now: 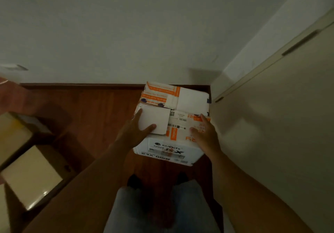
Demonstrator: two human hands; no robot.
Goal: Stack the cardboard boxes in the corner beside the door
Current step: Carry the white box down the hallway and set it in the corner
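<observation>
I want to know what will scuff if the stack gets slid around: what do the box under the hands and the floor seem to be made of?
The box looks like white printed cardboard with a matte finish: folded top flaps, orange tape and a shipping label show. The floor looks like reddish-brown wood or wood-look laminate with a slight sheen; faint plank lines show, but the dim light leaves it open.

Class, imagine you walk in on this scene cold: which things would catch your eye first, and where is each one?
First, the white box with orange print in the corner where the wall meets the pale door, standing on the dark wooden floor. The left hand and right hand press on its near top edge, one on each side. At far left, plain brown boxes sit on the floor.
</observation>
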